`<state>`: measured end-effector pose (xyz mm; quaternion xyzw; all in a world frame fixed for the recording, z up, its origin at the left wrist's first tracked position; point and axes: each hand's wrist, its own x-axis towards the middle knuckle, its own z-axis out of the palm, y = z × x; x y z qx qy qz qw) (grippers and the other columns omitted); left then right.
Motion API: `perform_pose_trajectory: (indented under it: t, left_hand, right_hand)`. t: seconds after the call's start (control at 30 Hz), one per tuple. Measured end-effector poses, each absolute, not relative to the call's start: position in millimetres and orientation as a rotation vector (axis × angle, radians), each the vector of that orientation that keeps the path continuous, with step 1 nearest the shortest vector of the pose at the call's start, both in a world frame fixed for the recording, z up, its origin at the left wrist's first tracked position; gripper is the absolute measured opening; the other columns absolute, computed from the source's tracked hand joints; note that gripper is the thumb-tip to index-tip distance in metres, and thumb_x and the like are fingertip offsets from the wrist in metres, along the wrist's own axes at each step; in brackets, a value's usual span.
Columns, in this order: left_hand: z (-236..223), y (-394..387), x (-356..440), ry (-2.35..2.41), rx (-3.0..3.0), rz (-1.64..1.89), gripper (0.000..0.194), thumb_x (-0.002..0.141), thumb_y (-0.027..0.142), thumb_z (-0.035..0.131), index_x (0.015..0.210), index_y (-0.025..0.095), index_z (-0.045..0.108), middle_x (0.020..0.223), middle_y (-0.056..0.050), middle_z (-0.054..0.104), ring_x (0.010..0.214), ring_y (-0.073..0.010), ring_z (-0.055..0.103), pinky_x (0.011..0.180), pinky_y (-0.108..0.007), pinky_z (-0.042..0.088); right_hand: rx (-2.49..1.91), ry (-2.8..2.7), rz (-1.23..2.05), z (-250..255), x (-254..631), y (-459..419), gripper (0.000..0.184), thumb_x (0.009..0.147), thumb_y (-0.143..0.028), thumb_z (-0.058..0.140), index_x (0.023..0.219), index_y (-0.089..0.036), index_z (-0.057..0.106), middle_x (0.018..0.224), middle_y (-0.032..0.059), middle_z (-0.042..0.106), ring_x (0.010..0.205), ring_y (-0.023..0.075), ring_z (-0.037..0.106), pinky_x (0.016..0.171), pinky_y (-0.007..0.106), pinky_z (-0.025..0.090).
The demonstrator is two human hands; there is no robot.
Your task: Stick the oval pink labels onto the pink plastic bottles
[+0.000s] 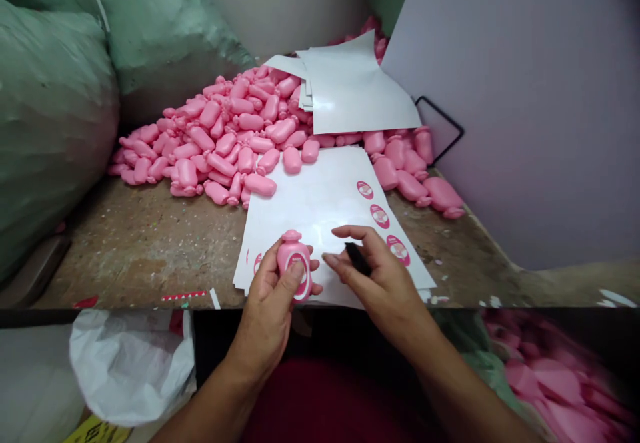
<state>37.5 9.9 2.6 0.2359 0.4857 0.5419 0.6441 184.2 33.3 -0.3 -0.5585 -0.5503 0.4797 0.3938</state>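
My left hand (273,293) is wrapped round a small pink bottle (288,254), held upright with its neck up. An oval pink-and-white label (302,287) is on the bottle's front, and my thumb presses on it. To the right, my right hand (377,269) keeps a small black object (358,257) tucked in its fingers; its kind is not clear. The thumb and forefinger of that hand are apart. Beneath both hands lies a stack of white sticker sheets (320,196), with several oval labels (379,216) along its right side and a few at its lower left.
A heap of pink bottles (225,129) covers the back of the worktable (125,236). More white sheets (350,83) rest on the heap. Large green sacks (50,129) stand at left, a pale panel (525,96) at right. Below the edge are a white bag (125,369) and pink pieces (555,383).
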Motion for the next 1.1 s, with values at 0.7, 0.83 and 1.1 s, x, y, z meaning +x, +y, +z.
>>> perform_pose_trajectory:
  t: [0.7,0.83,1.1]
  left_hand:
    - [10.7,13.9,26.4,0.761,0.257,1.112,0.037,0.092,0.048,0.06,0.113,0.017,0.063,0.103,-0.008,0.068,0.088,-0.0177,0.065,0.077,-0.031,0.056]
    - [7.8,14.9,26.8,0.794,0.216,1.164,0.031,0.095,0.034,0.057,0.122,0.019,0.061,0.098,-0.006,0.069,0.088,-0.017,0.067,0.083,-0.031,0.055]
    - [12.3,3.6,-8.6,0.936,0.23,1.201,0.023,0.093,0.02,0.059,0.116,0.017,0.059,0.099,-0.008,0.071,0.085,-0.0188,0.071,0.08,-0.036,0.058]
  right_hand:
    - [-1.152,-1.362,1.549,-2.2,178.7,47.9,0.03,0.081,-0.042,0.071,0.103,-0.02,0.074,0.079,0.0006,0.068,0.075,0.0179,0.064,0.074,0.033,0.052]
    - [-1.202,-1.529,1.33,-1.2,175.6,40.5,0.038,0.078,-0.037,0.074,0.114,-0.024,0.071,0.104,0.0048,0.074,0.092,0.0225,0.067,0.085,0.038,0.052]
    - [-1.271,-1.706,1.251,-11.7,175.9,37.0,0.041,0.083,-0.049,0.07,0.116,-0.023,0.067,0.084,0.0032,0.069,0.07,0.0183,0.061,0.067,0.032,0.05]
